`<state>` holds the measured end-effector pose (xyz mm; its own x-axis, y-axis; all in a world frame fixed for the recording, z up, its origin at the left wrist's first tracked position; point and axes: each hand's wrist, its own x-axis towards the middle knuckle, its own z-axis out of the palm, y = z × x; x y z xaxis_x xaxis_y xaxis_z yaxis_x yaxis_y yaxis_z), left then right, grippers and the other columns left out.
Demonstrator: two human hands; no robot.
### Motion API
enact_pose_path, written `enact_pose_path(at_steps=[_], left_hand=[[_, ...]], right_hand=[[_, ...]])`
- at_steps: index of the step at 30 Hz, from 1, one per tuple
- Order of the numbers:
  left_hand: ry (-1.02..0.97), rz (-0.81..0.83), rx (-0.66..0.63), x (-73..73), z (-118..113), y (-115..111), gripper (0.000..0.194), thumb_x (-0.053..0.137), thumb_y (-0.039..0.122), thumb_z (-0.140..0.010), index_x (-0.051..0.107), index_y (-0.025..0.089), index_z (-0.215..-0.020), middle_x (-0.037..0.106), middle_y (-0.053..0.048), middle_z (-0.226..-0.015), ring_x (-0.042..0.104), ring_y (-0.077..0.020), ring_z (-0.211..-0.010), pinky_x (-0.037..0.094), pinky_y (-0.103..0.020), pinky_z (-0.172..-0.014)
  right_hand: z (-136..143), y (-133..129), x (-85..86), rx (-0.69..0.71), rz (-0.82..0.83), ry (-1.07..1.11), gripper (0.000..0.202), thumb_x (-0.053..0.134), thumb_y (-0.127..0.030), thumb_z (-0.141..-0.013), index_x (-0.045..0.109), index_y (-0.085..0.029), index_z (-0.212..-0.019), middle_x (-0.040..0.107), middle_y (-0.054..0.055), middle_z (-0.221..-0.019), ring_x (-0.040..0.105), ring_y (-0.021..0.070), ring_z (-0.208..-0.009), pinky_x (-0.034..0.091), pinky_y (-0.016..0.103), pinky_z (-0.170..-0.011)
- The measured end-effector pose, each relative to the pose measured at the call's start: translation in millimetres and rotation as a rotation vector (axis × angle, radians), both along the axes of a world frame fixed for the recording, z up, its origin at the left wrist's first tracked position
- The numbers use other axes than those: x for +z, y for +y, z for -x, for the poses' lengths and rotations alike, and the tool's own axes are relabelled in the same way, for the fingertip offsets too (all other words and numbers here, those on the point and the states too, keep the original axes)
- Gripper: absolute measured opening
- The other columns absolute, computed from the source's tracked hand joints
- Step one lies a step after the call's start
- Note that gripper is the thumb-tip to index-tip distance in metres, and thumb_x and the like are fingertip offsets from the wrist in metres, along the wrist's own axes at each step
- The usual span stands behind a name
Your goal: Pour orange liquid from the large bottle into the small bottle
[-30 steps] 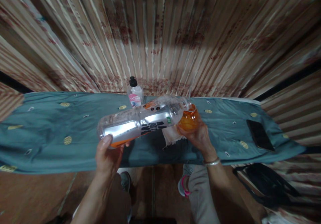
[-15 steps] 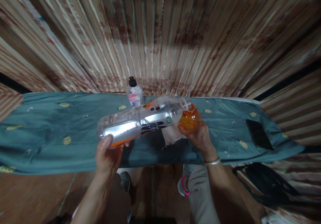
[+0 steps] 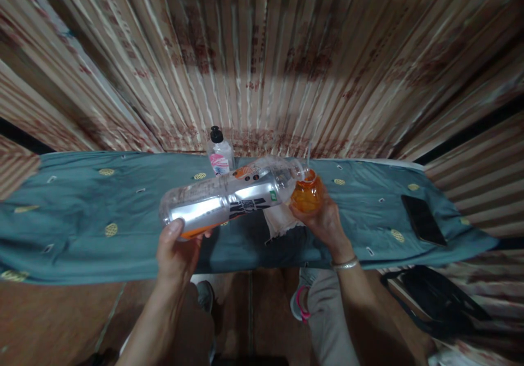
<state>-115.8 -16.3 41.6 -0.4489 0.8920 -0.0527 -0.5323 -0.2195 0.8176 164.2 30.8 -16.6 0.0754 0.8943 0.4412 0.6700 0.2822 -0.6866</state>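
A large clear bottle (image 3: 221,199) with a silver and orange label lies tilted across the middle of the view, its neck to the right. My left hand (image 3: 180,248) is wrapped round its base end. The bottle's mouth is at the opening of a small orange see-through container (image 3: 306,194). Around that container my right hand (image 3: 323,218) is closed, with a bracelet at the wrist. Whether liquid runs between the two is too unclear to tell. Beneath the bottle's neck, a pale cloth (image 3: 282,224) lies on the teal cover.
A teal patterned cloth (image 3: 139,213) covers the narrow table. Behind the large bottle stands a small clear bottle (image 3: 221,155) with a black cap. A black phone (image 3: 423,219) lies at the right. Below right is a dark bag (image 3: 442,300). Striped curtains (image 3: 254,54) hang behind.
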Motion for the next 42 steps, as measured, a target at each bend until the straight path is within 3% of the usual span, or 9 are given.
enact_pose_path(at_steps=[10,15,25,31,36,42], left_hand=[[-0.005,-0.027,0.002,-7.2,4,5,0.046,0.085,0.038,-0.05,0.07,0.017,-0.089,0.068,-0.003,-0.068,0.06,-0.017,-0.051,0.046,-0.022,-0.036],[-0.017,-0.071,0.003,-10.5,5,8,0.048,0.083,0.037,-0.052,0.07,0.018,-0.094,0.07,-0.004,-0.075,0.061,-0.0171,-0.054,0.044,-0.021,-0.036],[-0.02,-0.041,0.035,-9.0,3,12,0.051,0.082,0.039,-0.051,0.07,0.018,-0.095,0.066,-0.001,-0.067,0.057,-0.0149,-0.049,0.046,-0.022,-0.038],[-0.051,-0.032,0.047,-13.7,4,16,0.051,0.081,0.04,-0.052,0.07,0.017,-0.096,0.067,-0.002,-0.069,0.059,-0.015,-0.051,0.047,-0.021,-0.039],[-0.064,-0.057,0.07,-20.0,6,21,0.057,0.08,0.044,-0.053,0.071,0.015,-0.101,0.068,-0.005,-0.071,0.062,-0.0177,-0.054,0.044,-0.022,-0.037],[-0.084,-0.057,0.092,-23.7,6,24,0.055,0.081,0.046,-0.054,0.072,0.015,-0.099,0.069,-0.004,-0.073,0.061,-0.0154,-0.05,0.043,-0.021,-0.037]], right_hand=[[0,2,-7.5,0.002,-0.001,0.023,0.085,0.081,-0.041,-0.071,0.046,-0.019,-0.145,0.063,0.017,-0.14,0.063,0.035,-0.129,0.054,0.056,-0.108],[0,4,-8.9,-0.004,-0.022,-0.002,0.087,0.082,-0.041,-0.069,0.046,-0.017,-0.145,0.063,0.019,-0.14,0.062,0.0357,-0.13,0.053,0.056,-0.108],[7,5,-5.2,-0.013,-0.008,0.02,0.093,0.082,-0.036,-0.068,0.042,-0.017,-0.149,0.065,0.018,-0.138,0.064,0.0355,-0.126,0.053,0.058,-0.108],[11,4,0.7,-0.005,0.0,0.02,0.077,0.079,-0.036,-0.072,0.051,-0.022,-0.142,0.066,0.014,-0.137,0.066,0.0348,-0.124,0.055,0.055,-0.107],[11,7,-3.3,-0.002,-0.028,0.01,0.086,0.081,-0.036,-0.069,0.047,-0.015,-0.145,0.067,0.017,-0.135,0.066,0.036,-0.123,0.055,0.056,-0.106],[12,8,-3.9,-0.009,-0.038,-0.009,0.079,0.079,-0.034,-0.072,0.048,-0.018,-0.144,0.067,0.016,-0.133,0.068,0.0347,-0.12,0.057,0.055,-0.104]])
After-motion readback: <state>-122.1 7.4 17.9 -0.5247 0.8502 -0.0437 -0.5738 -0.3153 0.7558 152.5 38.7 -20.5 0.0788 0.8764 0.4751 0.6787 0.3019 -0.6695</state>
